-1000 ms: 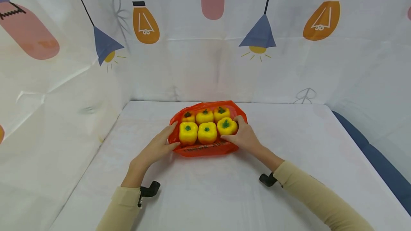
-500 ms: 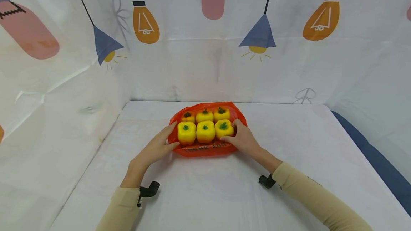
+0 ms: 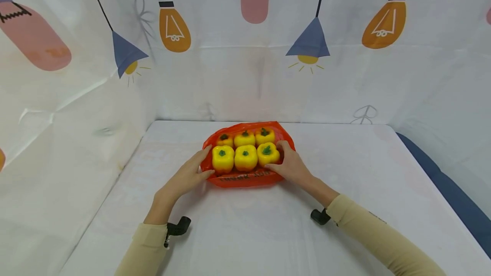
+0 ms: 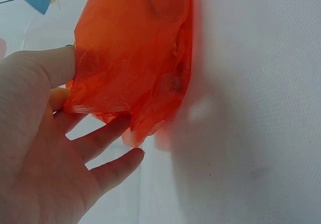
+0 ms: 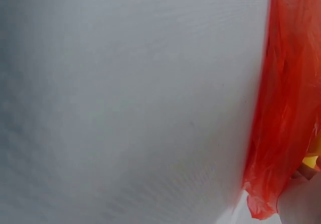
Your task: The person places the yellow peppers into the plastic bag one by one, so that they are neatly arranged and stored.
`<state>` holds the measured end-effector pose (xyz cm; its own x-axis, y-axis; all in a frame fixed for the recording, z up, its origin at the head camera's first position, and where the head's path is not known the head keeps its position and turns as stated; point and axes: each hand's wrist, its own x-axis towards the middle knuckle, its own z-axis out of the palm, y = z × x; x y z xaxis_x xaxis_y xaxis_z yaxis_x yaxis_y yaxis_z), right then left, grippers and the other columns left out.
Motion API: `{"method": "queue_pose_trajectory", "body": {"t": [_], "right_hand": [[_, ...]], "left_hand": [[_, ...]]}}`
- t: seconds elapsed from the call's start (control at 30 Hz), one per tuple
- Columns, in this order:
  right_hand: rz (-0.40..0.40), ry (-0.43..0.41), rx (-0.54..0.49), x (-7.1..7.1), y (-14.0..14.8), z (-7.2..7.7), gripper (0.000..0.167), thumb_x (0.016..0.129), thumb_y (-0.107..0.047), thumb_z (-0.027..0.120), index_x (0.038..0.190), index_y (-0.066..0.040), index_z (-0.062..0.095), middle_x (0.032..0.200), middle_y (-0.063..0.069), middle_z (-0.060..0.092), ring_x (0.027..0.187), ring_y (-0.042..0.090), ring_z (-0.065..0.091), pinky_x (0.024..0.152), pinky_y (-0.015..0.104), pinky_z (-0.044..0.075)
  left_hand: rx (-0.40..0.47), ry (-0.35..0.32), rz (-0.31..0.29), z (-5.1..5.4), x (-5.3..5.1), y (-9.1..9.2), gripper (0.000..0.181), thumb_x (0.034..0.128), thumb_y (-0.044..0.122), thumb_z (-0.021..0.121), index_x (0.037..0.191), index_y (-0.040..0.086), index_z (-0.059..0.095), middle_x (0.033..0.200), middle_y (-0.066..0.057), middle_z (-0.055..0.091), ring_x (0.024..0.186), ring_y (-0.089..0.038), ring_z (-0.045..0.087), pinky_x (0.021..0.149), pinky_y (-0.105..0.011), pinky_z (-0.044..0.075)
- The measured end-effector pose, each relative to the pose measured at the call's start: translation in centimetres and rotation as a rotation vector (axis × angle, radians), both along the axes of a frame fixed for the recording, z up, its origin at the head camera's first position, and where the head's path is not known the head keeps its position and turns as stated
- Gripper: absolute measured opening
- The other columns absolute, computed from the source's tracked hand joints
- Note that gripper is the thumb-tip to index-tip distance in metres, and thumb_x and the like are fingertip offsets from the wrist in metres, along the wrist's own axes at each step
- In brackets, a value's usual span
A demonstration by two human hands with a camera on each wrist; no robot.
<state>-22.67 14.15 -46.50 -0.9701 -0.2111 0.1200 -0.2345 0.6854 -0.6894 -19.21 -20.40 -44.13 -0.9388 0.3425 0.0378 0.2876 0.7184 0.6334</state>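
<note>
Several yellow bell peppers with green stems stand in two rows inside an opened red plastic bag on the table. At the bag's left end, my left hand holds its edge. The left wrist view shows the thumb going behind the bag's rim, while other fingers spread along the outside. My right hand curls its thumb and fingers around the front right bell pepper. Beside it, the front middle bell pepper and front left bell pepper sit close together. Only a bit of my right hand shows in the right wrist view.
The bag lies near the back of a white-covered table. A white cloth wall printed with lamps and bulbs rises behind it. Something dark blue stands past the table's right edge.
My right hand has shifted slightly left with the front right pepper, and the front row has moved left with it. My left hand has stayed at the bag's left end.
</note>
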Motion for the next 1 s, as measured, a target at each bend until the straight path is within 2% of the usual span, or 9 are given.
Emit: {"method": "queue_pose_trajectory", "body": {"t": [0.3, 0.5, 0.63, 0.8, 1.0], "right_hand": [[0.041, 0.028, 0.043, 0.0, 0.0, 0.2, 0.081, 0.082, -0.044, 0.079, 0.146, -0.014, 0.038, 0.143, 0.007, 0.052, 0.128, 0.027, 0.053, 0.111, 0.053, 0.045], [0.044, 0.052, 0.119, 0.5, 0.3, 0.8, 0.077, 0.087, -0.047, 0.073, 0.148, -0.015, 0.039, 0.147, 0.007, 0.050, 0.133, 0.027, 0.050, 0.112, 0.052, 0.043], [0.055, 0.108, 0.166, 0.9, 0.8, 1.4, 0.070, 0.091, -0.041, 0.068, 0.149, -0.014, 0.040, 0.150, 0.008, 0.048, 0.137, 0.029, 0.048, 0.111, 0.053, 0.044], [0.060, 0.201, 0.215, 1.3, 1.7, 2.3, 0.062, 0.094, -0.040, 0.063, 0.148, -0.016, 0.044, 0.148, 0.007, 0.049, 0.134, 0.029, 0.050, 0.106, 0.053, 0.048], [0.042, 0.277, 0.220, 1.7, 3.3, 3.5, 0.061, 0.096, -0.038, 0.062, 0.150, -0.018, 0.042, 0.150, 0.010, 0.047, 0.136, 0.031, 0.046, 0.104, 0.056, 0.049]], "left_hand": [[-0.003, -0.002, -0.002, 0.1, 0.0, 0.0, 0.079, 0.0965, 0.032, 0.064, 0.160, 0.020, 0.018, 0.164, -0.011, 0.026, 0.152, -0.034, 0.025, 0.122, -0.058, 0.023], [-0.009, -0.002, 0.006, 0.3, 0.1, 0.0, 0.079, 0.0964, 0.032, 0.064, 0.160, 0.021, 0.019, 0.165, -0.010, 0.026, 0.152, -0.033, 0.025, 0.122, -0.058, 0.023], [-0.022, 0.012, 0.025, 0.5, 0.2, 0.1, 0.079, 0.0958, 0.034, 0.064, 0.160, 0.024, 0.020, 0.165, -0.007, 0.027, 0.152, -0.032, 0.026, 0.122, -0.057, 0.024], [-0.060, 0.036, 0.070, 0.9, 0.4, 0.1, 0.077, 0.0951, 0.036, 0.065, 0.159, 0.031, 0.021, 0.164, -0.003, 0.029, 0.151, -0.030, 0.028, 0.120, -0.058, 0.028], [-0.056, 0.052, 0.097, 1.4, 0.5, 0.1, 0.076, 0.0953, 0.039, 0.064, 0.158, 0.036, 0.021, 0.164, -0.001, 0.028, 0.151, -0.030, 0.029, 0.118, -0.061, 0.029]]}}
